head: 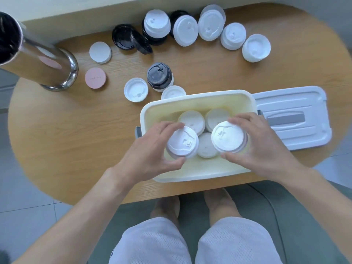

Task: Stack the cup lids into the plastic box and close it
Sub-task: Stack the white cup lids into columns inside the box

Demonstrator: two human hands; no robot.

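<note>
An open white plastic box point(198, 99) sits near the table's front edge. Three white lid stacks lie inside it, such as the far-left one point(192, 119). My left hand point(150, 147) grips a stack of white cup lids point(182, 142) over the box's left side. My right hand point(255, 141) grips another stack of white lids point(227, 136) over its right side. The box's white cover point(293, 115) with a grey handle lies flat to the right of the box.
Beyond the box lie more lids: white stacks at the back point(185, 30), black ones point(123, 36), a black-topped stack point(159, 76), a single white lid point(135, 92). A white disc point(100, 52), a pink disc point(95, 77) and a steel cylinder point(38, 58) stand left.
</note>
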